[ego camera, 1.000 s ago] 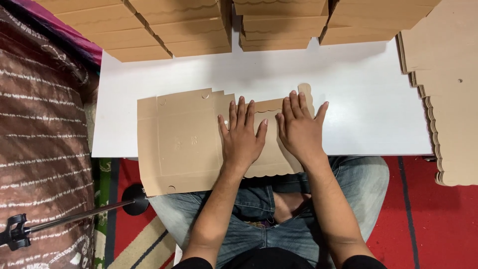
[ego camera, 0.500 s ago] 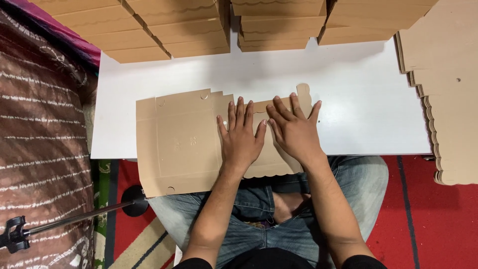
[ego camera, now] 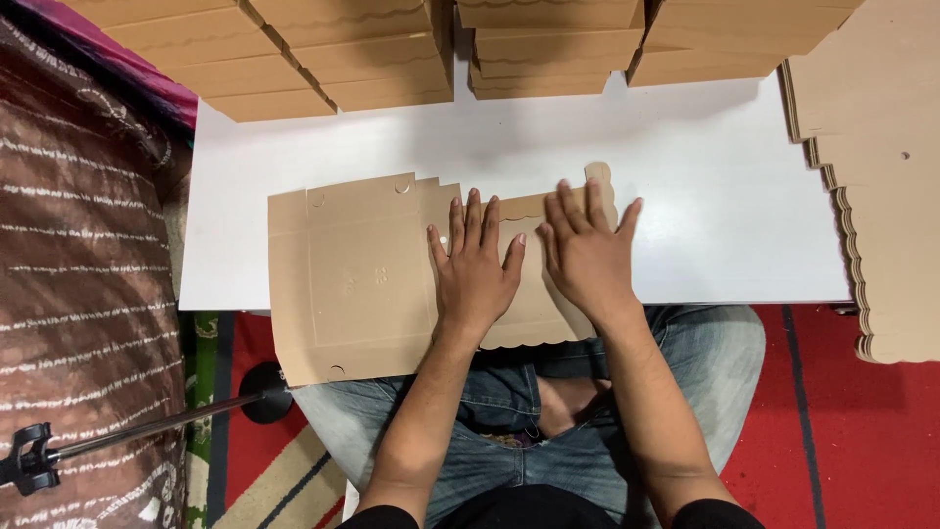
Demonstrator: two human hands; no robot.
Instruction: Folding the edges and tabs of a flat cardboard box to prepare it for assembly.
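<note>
Flat die-cut cardboard box blank, plain brown, matte, w/ scalloped flap edges & small round punch holes, lies on white table, near edge overhanging toward lap. Left hand & right hand both flat, fingers spread wide, palms pressing on blank's right part; gripping nothing. Beyond: rows of folded brown cardboard boxes along table's far side. Right: stack of flat blanks, wavy edges. Left: brown striped fabric; black stand over red rug.
</note>
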